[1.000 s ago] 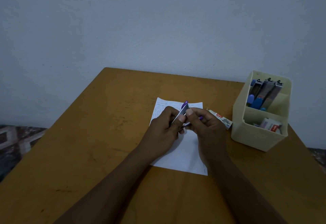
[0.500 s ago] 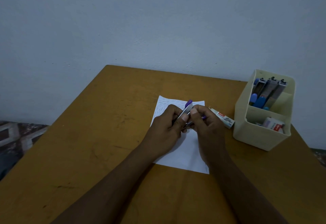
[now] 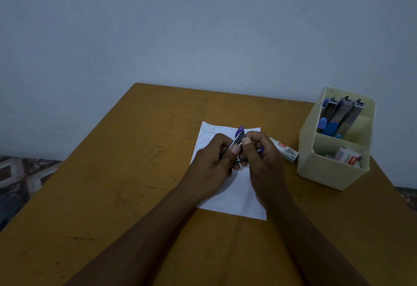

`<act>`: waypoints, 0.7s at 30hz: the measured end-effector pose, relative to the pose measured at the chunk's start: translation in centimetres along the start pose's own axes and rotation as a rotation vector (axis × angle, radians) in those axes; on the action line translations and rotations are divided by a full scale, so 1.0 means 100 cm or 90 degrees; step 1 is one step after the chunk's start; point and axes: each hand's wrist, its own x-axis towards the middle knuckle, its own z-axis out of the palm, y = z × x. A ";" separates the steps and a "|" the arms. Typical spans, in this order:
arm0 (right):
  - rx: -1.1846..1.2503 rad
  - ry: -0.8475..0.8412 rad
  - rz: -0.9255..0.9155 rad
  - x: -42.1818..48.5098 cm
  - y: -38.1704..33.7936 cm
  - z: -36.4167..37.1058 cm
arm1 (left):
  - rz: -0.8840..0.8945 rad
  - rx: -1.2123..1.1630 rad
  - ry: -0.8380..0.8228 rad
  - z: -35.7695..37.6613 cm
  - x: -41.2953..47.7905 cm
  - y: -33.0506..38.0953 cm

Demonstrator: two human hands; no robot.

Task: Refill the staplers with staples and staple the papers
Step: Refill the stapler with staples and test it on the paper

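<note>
"Purple-tipped stapler [image 3: 239, 137], centre of frame, above the paper [image 3: 237, 193] — opened at the hinge?"

"Seems so. The left hand [image 3: 213, 159] pinches its metal arm; the right hand [image 3: 262, 157] curls round the lower half. Light, stiff, slick steel — likely safer held by the plastic ends, since the spring may snap."

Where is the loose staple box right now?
In the head view, the staple box lies flat on the table, right of centre, between the right hand and the organizer, just past the paper's right edge.
</note>
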 end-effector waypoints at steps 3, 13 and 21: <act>-0.008 0.001 0.000 0.000 0.000 0.000 | 0.001 -0.005 -0.003 0.000 -0.001 0.000; 0.008 0.021 0.037 -0.001 -0.004 0.002 | -0.005 0.000 -0.003 0.002 -0.001 0.000; -0.017 0.070 0.034 0.000 -0.003 0.002 | -0.009 0.013 -0.017 0.003 -0.003 0.001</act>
